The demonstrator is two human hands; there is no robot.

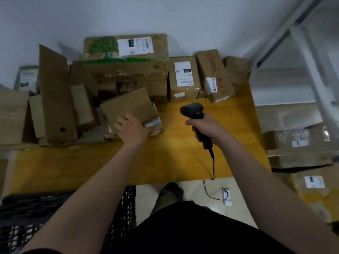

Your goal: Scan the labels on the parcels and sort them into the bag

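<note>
Here, left hand [131, 132] on tilted parcel [128, 103], fingers spread, grip unclear, right hand [208, 127] right of parcel, wrapped round black scanner [194, 110]

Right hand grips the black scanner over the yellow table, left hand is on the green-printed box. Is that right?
Not quite. In the head view the left hand rests on the plain tilted box at the front; the green-printed box sits behind, untouched. The right hand does grip the scanner over the table.
</note>
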